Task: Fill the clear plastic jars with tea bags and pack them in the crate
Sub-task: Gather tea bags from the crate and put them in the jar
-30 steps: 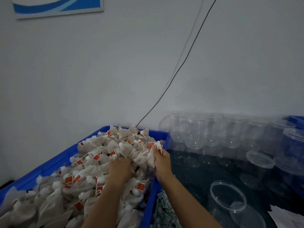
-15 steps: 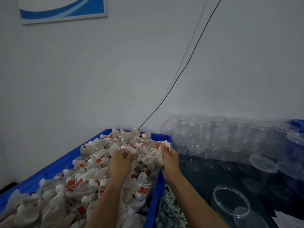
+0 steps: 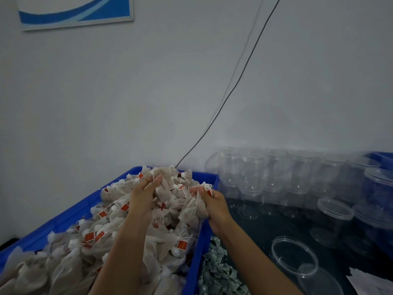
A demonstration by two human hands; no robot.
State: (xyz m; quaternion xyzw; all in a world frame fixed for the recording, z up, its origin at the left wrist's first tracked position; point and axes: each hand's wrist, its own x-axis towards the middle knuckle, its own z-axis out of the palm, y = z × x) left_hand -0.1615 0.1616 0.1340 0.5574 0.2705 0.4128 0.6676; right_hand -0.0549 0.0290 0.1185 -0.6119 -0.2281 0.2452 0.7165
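Lifting both hands out of the heap, we see a change from half a second ago: the left hand [image 3: 143,195], then curled low among the tea bags [image 3: 110,226], now sits higher with its fingers closed round one pale bag near the top of the pile. The right hand [image 3: 212,204], which had been at the bin's right edge, has risen too and grips a bunched cluster of bags, thumb and fingers pinching their gathered necks so the pouches hang below the fist. Red tags show here and there through the heap.

The bags fill a blue bin [image 3: 197,252] at lower left. To its right, on the dark tabletop [image 3: 265,228], clear plastic jars [image 3: 276,179] stand stacked in rows against the wall, with lids on, well apart from the hands. One open jar [image 3: 294,255] lies nearer us, beside loose paper scraps [image 3: 217,271]. A thin black cable [image 3: 229,94] runs down the wall behind the bin, and a blue-and-white framed picture [image 3: 74,11] hangs at upper left.
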